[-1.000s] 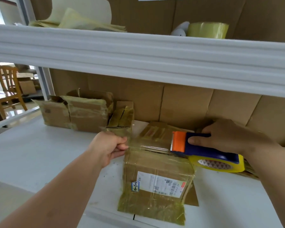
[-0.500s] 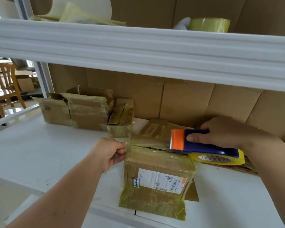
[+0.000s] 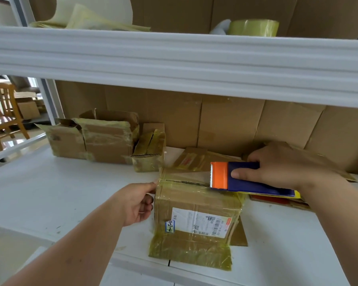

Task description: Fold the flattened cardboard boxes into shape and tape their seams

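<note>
Down comes the tape dispenser [image 3: 239,178] since a second ago, its orange toothed end now right on the top of the box [image 3: 196,205], beside the dark seam where the flaps meet. Right hand [image 3: 285,166] has its grip clamped around the blue body, thumb along the near side, yellow roll trailing behind toward the wrist. Left hand [image 3: 137,201] has moved in against the box's upper left corner, fingertips pinched together on the tape end where it folds over the edge. Clear tape stretches across the top between the two hands. That box stands on the white shelf [image 3: 50,193], near its front edge, shipping label facing the camera, glossy tape wrapped around its base. Flattened cardboard [image 3: 196,159] lies just behind it. Further back left, three more taped boxes [image 3: 105,139] sit against the cardboard backing. Up on the higher shelf rests a spare tape roll [image 3: 253,27].
</note>
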